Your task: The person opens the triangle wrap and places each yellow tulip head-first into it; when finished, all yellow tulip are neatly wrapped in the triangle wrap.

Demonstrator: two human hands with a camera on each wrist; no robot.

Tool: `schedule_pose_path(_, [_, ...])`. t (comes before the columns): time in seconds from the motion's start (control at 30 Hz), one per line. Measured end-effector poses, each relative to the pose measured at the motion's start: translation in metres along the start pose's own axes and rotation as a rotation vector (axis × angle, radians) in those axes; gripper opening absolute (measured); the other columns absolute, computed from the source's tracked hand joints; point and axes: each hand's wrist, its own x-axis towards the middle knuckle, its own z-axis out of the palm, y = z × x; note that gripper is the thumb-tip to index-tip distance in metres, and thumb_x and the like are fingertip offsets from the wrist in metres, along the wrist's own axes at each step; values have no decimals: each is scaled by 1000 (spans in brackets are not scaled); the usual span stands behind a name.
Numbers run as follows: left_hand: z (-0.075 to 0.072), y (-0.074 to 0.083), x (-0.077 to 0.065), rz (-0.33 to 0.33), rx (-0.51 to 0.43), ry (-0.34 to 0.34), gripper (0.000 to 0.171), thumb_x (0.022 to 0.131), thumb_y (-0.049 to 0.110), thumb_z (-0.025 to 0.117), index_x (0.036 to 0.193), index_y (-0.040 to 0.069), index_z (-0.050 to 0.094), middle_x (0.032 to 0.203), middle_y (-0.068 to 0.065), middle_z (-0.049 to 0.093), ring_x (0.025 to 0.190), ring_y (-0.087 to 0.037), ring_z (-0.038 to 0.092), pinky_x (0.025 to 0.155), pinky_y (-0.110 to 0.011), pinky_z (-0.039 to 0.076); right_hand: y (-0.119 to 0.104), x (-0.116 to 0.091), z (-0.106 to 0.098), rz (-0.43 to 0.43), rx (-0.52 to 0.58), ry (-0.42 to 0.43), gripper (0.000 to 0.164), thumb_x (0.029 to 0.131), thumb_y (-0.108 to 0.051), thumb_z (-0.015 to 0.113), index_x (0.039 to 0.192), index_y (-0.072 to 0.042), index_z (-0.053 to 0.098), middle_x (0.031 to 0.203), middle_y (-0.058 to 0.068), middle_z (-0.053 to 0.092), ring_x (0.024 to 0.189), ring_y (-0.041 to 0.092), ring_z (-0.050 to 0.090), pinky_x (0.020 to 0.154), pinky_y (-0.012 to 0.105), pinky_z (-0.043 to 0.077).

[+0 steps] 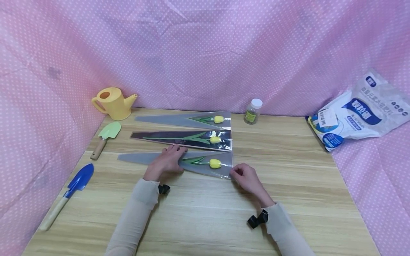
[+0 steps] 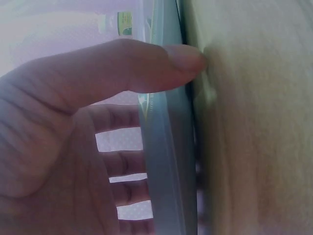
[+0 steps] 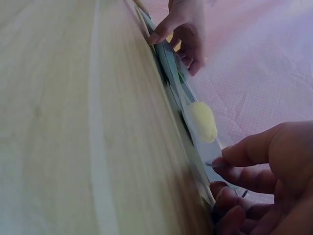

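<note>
Three yellow tulips in tapered clear-fronted sleeves lie in a stack of rows, blooms to the right. My left hand (image 1: 167, 160) rests across the nearest grey sleeve (image 1: 137, 157), fingers spread over its far side. In the left wrist view, its thumb (image 2: 142, 66) lies at the near edge. At the wide end, my right hand (image 1: 248, 179) pinches the near corner of this sleeve; the right wrist view shows thumb and forefinger (image 3: 247, 152) on the film beside the yellow tulip (image 3: 203, 122). Behind are a dark sleeve (image 1: 169, 136) and another grey sleeve (image 1: 160, 120).
A yellow watering can (image 1: 116, 105), a green trowel (image 1: 109, 131) and a blue trowel (image 1: 80, 177) line the left side. A white-capped jar (image 1: 253, 112) stands at the back, and a white printed bag (image 1: 355, 113) leans at the right. Pink dotted cloth (image 1: 205, 53) surrounds the wooden table (image 1: 198, 220).
</note>
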Motion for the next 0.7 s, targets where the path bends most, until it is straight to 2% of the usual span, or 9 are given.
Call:
schedule_pose_path(0.13, [0,-1,0,-5,-8,-2,81,76,24,83,146,14,46,151,-16,42,142,-38,36,118,-64,28,1,0,0,-20,-4,9,14,94,-11,63,101,-3,71,85,9,67,65,12,54,56,21,45])
schedule_pose_path(0.43, [-2,-3,-2,-25,-33,-7,85,75,25,86,148,12,44,153,-18,40,142,-39,35,117,-63,31,2,4,2,-37,-46,48,14,94,-12,65,101,-4,73,89,9,68,73,13,55,62,21,45])
schedule_pose_path(0.57, [-3,-2,-1,-29,-28,-9,87,75,25,87,148,13,43,152,-18,40,141,-39,36,116,-62,33,2,3,0,-29,-28,26,16,94,-14,65,105,-4,72,91,10,70,74,13,57,63,22,48])
schedule_pose_path(0.7, [-4,2,2,10,9,8,89,73,28,89,148,13,44,149,-18,42,138,-39,39,115,-62,34,4,1,-8,-18,3,-1,19,95,-16,64,108,-4,70,92,10,70,75,14,60,63,23,51])
